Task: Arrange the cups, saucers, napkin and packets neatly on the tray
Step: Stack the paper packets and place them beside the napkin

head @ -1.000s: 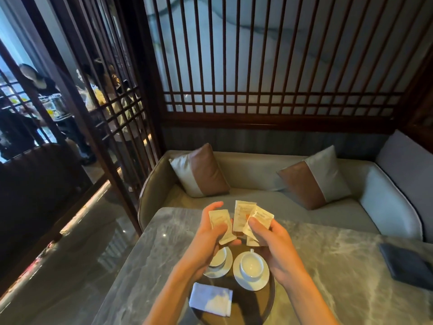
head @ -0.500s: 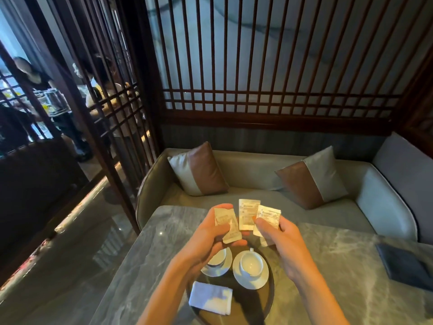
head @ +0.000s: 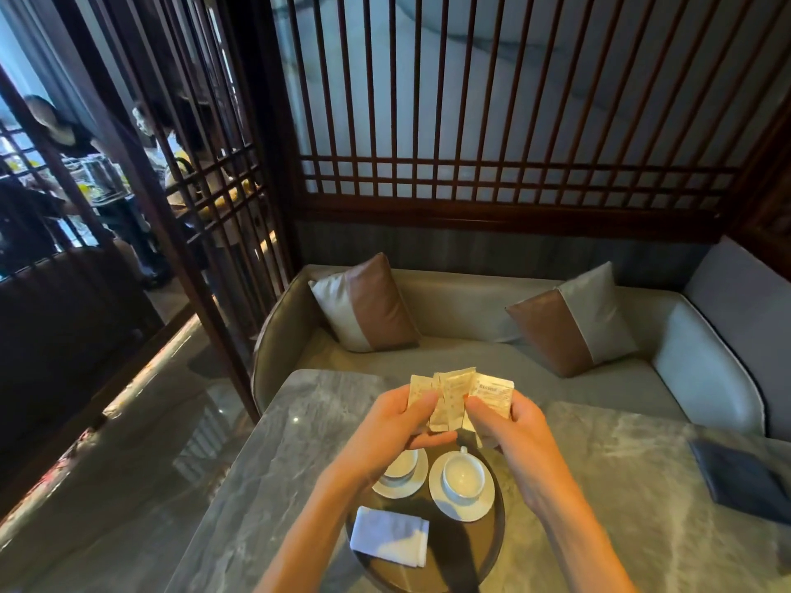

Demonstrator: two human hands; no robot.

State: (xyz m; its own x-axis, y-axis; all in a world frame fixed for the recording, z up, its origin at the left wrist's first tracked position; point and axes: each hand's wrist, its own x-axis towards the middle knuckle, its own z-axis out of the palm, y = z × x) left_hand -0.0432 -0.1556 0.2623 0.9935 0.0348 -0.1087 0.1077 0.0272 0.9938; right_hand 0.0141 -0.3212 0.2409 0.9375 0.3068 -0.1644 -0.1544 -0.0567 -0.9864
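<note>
Only blurred red print on packets (head: 460, 398).

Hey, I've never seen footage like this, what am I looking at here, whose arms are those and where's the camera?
There is no machine: a person wears a camera on the head, looking down at their own bare arms. The left hand and right hand together hold a fan of small paper packets above a grey marble table. On the table sits a round tray carrying two white cups on saucers, one partly hidden and one in full view, plus a folded white napkin. Behind is a sofa with cushions.
</note>
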